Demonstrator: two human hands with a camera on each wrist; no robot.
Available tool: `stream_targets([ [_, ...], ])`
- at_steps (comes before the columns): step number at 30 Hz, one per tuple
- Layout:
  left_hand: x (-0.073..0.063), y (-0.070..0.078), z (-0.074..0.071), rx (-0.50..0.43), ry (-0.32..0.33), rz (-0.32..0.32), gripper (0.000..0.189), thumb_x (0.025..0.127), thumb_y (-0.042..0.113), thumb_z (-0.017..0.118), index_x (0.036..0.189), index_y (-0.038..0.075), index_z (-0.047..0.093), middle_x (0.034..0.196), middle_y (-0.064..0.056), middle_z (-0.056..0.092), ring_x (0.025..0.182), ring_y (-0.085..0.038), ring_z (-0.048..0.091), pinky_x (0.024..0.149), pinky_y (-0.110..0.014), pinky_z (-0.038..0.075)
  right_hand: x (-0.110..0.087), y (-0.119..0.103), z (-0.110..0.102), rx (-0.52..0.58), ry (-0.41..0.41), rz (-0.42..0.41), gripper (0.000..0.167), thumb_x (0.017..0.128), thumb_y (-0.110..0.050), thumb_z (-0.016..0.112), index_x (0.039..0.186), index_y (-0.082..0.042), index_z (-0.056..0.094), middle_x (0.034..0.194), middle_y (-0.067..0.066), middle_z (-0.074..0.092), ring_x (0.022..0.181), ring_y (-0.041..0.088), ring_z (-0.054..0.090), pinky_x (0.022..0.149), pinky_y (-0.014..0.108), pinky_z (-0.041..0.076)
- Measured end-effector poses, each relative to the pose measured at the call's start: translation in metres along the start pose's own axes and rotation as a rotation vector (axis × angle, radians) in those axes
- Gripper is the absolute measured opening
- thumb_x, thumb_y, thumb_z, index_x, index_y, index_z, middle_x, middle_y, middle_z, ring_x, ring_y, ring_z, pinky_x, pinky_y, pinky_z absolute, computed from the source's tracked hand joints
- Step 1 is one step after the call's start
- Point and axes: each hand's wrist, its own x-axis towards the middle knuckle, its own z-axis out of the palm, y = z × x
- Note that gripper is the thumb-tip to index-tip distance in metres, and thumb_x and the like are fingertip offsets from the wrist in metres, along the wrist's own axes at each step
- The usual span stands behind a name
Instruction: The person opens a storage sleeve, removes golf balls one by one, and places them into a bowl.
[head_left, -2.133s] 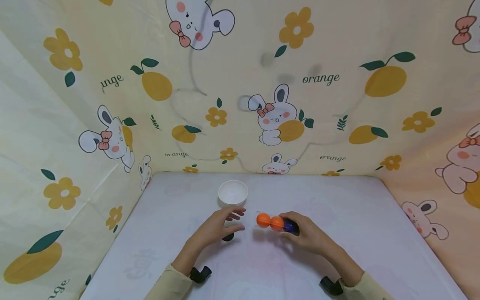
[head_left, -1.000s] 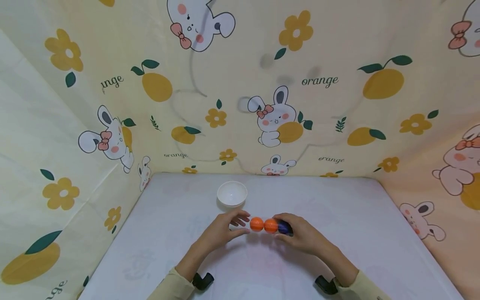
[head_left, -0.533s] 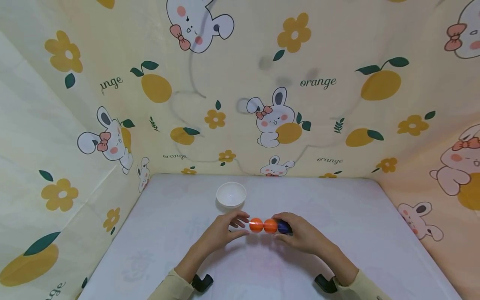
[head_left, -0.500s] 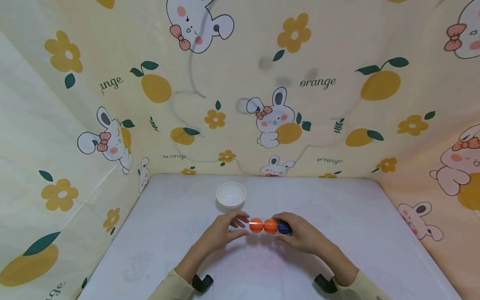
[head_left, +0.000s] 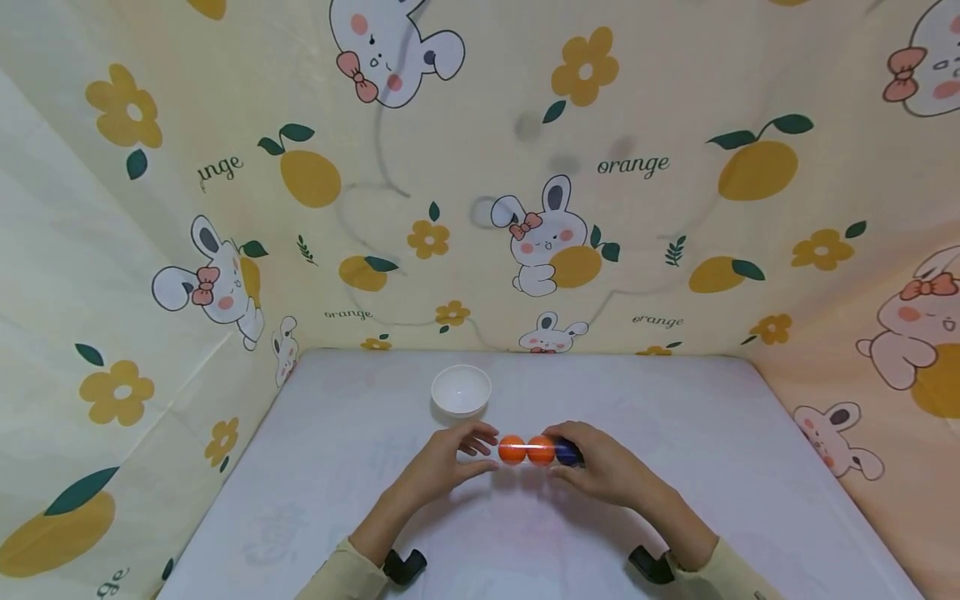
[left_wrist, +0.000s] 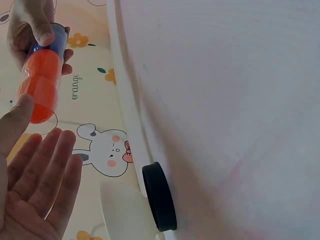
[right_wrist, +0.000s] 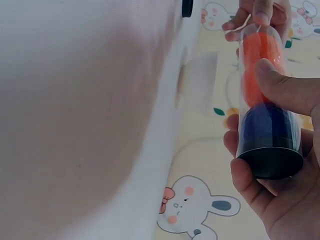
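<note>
A clear tube (head_left: 527, 450) holds two orange balls (head_left: 512, 450) and a dark blue ball (right_wrist: 268, 122) in a row. My right hand (head_left: 611, 467) grips it around the blue end, where a black base (right_wrist: 272, 162) shows. It lies level above the table, its other end pointing left. My left hand (head_left: 442, 462) is at that end, fingers extended, thumb and fingertips right at the clear rim, palm holding nothing. In the left wrist view, a black ring-shaped cap (left_wrist: 160, 197) is on the table near the left hand; the hand mostly hides it in the head view.
A white bowl (head_left: 461, 392) stands on the table behind the left hand. The white tabletop (head_left: 637, 400) ends at a printed rabbit-and-orange cloth (head_left: 450, 275) that rises at the back and sides. Black wrist mounts (head_left: 405, 567) sit on both forearms.
Since two seconds ago, my right hand has brought the tube left and my left hand has come up to its end. Over the last half second both hands stay nearly still.
</note>
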Motion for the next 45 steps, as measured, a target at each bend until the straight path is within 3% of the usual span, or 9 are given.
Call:
stream_targets([
  [15,-0.001,-0.001,-0.002,-0.02,0.016,0.007,0.049,0.095,0.023,0.085,0.136,0.005,0.066,0.126,-0.012,0.075,0.108,-0.02,0.074,0.101,-0.041,0.06,0.003,-0.005,-0.005,0.003,-0.039,0.05,0.05,0.095,-0.027,0.086,0.138,-0.01,0.066,0.131,0.003,0.07,0.113,0.018,0.067,0.099,0.047,0.06],
  [23,-0.001,-0.002,0.0,-0.034,0.012,-0.016,0.046,0.095,0.024,0.085,0.135,0.011,0.066,0.126,-0.006,0.075,0.109,-0.02,0.074,0.102,-0.044,0.06,0.004,-0.007,-0.008,0.001,-0.046,0.066,0.049,0.094,-0.028,0.087,0.136,-0.012,0.067,0.127,0.0,0.07,0.109,0.016,0.066,0.097,0.046,0.061],
  [31,-0.001,-0.002,0.0,-0.03,0.016,-0.007,0.048,0.096,0.023,0.084,0.136,0.008,0.065,0.126,-0.008,0.075,0.109,-0.021,0.074,0.101,-0.038,0.06,0.004,-0.009,-0.01,-0.056,-0.019,0.027,0.051,0.093,-0.029,0.088,0.136,-0.01,0.067,0.129,0.005,0.071,0.113,0.023,0.068,0.101,0.051,0.059],
  [37,-0.001,-0.002,0.001,-0.059,0.011,-0.03,0.047,0.096,0.023,0.084,0.137,0.01,0.064,0.128,-0.007,0.074,0.109,-0.02,0.073,0.102,-0.044,0.06,0.007,-0.008,-0.011,-0.073,-0.015,-0.015,0.048,0.093,-0.03,0.087,0.133,-0.009,0.068,0.126,0.005,0.072,0.111,0.023,0.069,0.1,0.051,0.06],
  [45,-0.002,-0.003,0.001,-0.067,0.017,-0.047,0.048,0.096,0.025,0.084,0.137,0.01,0.064,0.128,-0.008,0.074,0.109,-0.018,0.073,0.103,-0.046,0.059,0.008,-0.009,-0.012,-0.085,-0.028,-0.006,0.048,0.093,-0.029,0.087,0.133,-0.009,0.068,0.127,0.005,0.072,0.113,0.024,0.068,0.102,0.051,0.059],
])
